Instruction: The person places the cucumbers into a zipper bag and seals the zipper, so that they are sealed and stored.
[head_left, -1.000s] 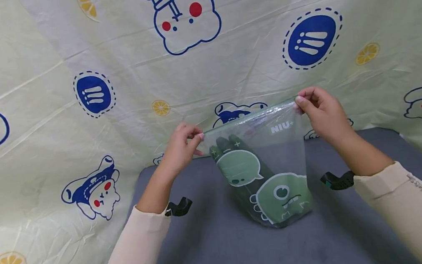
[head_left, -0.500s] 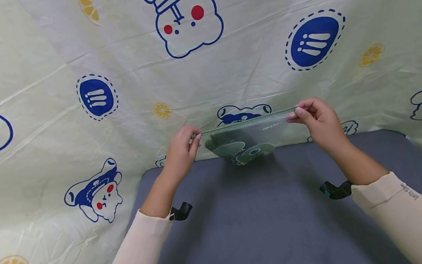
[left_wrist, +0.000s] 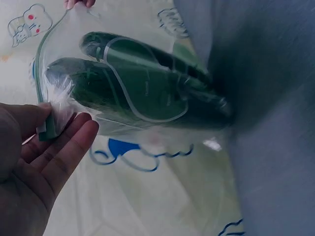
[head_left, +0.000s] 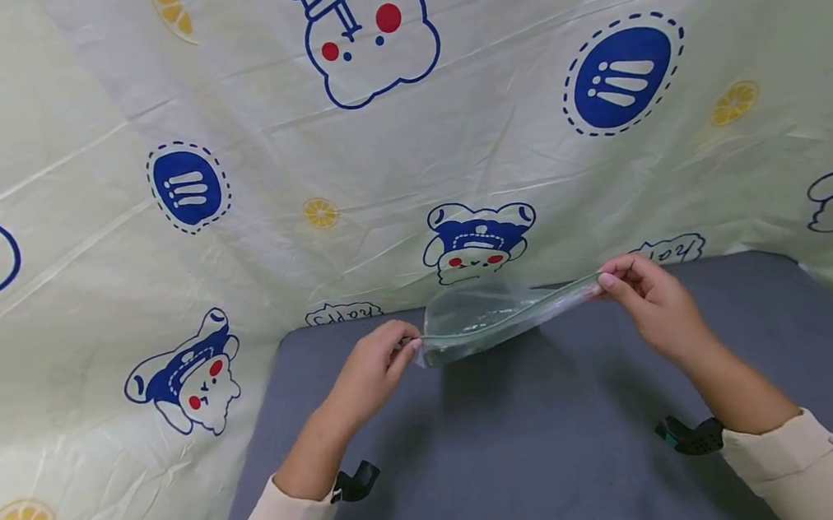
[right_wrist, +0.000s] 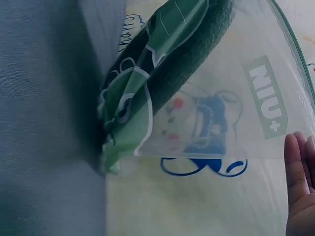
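Observation:
A clear zip bag (head_left: pixel 479 337) with a green zip strip and cartoon print is stretched between both hands, seen nearly edge-on in the head view. My left hand (head_left: pixel 376 368) pinches the zip edge at one top corner, thumb against fingers. At the opposite corner my right hand (head_left: pixel 651 301) pinches the same edge. Inside, long dark green cucumbers (left_wrist: pixel 98 88) lie side by side toward the bag's bottom, partly hidden by the print. In the right wrist view a cucumber (right_wrist: pixel 189 73) shows bumpy skin, near the white "NIU+" label (right_wrist: pixel 266 96).
The bag's lower end is close over a grey padded surface (head_left: pixel 524 465), near its far edge. A pale printed sheet (head_left: pixel 265 141) rises behind it and along both sides. Black wrist cameras (head_left: pixel 357 480) sit at both cuffs.
The bag's bottom has swung away from me, so its printed front faces down out of sight. Both hands have come lower and nearer in the last half second, still holding the corners.

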`<state>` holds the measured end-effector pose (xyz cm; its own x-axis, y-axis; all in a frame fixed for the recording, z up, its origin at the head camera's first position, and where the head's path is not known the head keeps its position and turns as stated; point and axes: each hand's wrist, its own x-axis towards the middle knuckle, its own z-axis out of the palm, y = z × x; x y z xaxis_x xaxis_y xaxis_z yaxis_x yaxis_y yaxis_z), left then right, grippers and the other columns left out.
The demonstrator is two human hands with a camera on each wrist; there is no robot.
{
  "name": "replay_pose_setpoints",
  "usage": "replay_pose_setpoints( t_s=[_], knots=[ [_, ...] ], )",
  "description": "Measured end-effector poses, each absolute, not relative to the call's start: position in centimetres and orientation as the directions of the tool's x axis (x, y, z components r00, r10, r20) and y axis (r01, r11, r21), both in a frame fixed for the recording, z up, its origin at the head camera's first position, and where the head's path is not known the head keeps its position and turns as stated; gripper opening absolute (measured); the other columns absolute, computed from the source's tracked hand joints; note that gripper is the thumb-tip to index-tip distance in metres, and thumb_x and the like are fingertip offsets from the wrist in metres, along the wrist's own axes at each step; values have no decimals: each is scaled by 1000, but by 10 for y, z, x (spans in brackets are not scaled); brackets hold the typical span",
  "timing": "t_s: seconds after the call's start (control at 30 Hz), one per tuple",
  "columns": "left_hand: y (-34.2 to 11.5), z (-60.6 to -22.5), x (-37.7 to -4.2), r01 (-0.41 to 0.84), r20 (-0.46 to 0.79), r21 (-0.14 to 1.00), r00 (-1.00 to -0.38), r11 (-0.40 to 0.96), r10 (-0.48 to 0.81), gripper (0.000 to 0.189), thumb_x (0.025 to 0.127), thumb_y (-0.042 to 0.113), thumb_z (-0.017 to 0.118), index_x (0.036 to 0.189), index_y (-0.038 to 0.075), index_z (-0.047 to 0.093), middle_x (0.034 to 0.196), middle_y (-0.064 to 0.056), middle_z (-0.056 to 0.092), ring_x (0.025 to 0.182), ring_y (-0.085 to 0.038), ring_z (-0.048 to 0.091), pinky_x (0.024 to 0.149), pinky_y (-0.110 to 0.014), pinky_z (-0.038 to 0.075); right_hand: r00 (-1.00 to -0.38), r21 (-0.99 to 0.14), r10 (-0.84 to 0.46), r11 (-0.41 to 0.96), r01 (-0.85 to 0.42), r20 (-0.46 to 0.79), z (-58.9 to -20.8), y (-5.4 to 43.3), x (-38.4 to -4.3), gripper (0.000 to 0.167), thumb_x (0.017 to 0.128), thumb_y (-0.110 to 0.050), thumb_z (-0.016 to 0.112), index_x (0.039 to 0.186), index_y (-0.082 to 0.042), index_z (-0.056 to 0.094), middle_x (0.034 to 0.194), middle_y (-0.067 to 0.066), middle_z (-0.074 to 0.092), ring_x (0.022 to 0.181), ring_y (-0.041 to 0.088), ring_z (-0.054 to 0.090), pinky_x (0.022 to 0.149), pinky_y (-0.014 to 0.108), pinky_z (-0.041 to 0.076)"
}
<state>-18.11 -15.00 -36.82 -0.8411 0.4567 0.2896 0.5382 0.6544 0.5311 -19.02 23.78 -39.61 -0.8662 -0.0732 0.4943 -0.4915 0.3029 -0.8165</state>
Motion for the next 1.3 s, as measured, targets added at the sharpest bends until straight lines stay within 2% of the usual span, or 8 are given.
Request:
replay_pose_setpoints(
  t_s=[0.23, 0.37, 0.5, 0.63, 0.87, 1.13, 1.3],
  knots=[
    [-150, -393, -167, 553, 219, 514, -824, 656, 523, 8, 105, 19, 61, 106, 14, 67, 98, 4, 62, 79, -9, 53, 70, -27, 49, -892, -829, -55, 348, -439, 449, -427, 237, -168, 13, 106, -4, 52, 115, 5, 56, 94, -12, 66, 86, 0, 64, 77, 9, 53],
    [-151, -414, -160, 618, 221, 459, -775, 638, 591, 8, 103, 18, 62, 103, 12, 67, 99, 1, 67, 85, -10, 59, 74, -28, 54, -904, -832, -84, 362, -420, 420, -447, 237, -156, 12, 106, -3, 52, 113, 4, 58, 94, -11, 67, 86, 0, 64, 73, 12, 52],
    [-151, -435, -152, 677, 222, 400, -726, 618, 651, 7, 102, 15, 64, 100, 11, 69, 95, 1, 68, 86, -9, 62, 77, -26, 55, -915, -837, -122, 370, -402, 386, -466, 238, -147, 10, 106, -2, 52, 110, 3, 60, 93, -5, 68, 85, 3, 66, 74, 13, 53],
    [-151, -451, -146, 695, 216, 354, -712, 626, 668, 5, 100, 14, 68, 96, 12, 71, 92, 4, 67, 85, -9, 62, 76, -25, 55, -928, -858, -186, 358, -369, 322, -480, 240, -142, 11, 107, -5, 51, 111, 2, 60, 94, 2, 69, 89, 6, 68, 78, 14, 55],
    [-153, -479, -135, 682, 129, 326, -718, 655, 683, 6, 98, 18, 71, 98, 15, 76, 94, 5, 67, 87, -8, 63, 76, -22, 54, -947, -872, -260, 399, -285, 190, -503, 246, -133, 10, 106, -3, 53, 111, 2, 60, 98, 5, 66, 89, 0, 66, 75, 21, 57],
    [-159, -494, -121, 671, 155, 346, -731, 656, 665, 3, 95, 18, 75, 94, 15, 76, 93, 7, 66, 87, -8, 63, 76, -22, 54, -935, -897, -319, 349, -271, 158, -515, 253, -123, 11, 105, -2, 53, 110, 6, 59, 99, 11, 64, 91, 5, 70, 80, 23, 60],
    [-161, -497, -120, 645, 145, 366, -751, 671, 644, 1, 93, 17, 76, 93, 16, 76, 90, 8, 65, 84, -5, 59, 74, -20, 52, -923, -886, -373, 390, -252, 98, -516, 253, -122, 11, 106, -7, 54, 109, 1, 60, 99, 7, 66, 92, 1, 67, 78, 21, 58]
  ],
)
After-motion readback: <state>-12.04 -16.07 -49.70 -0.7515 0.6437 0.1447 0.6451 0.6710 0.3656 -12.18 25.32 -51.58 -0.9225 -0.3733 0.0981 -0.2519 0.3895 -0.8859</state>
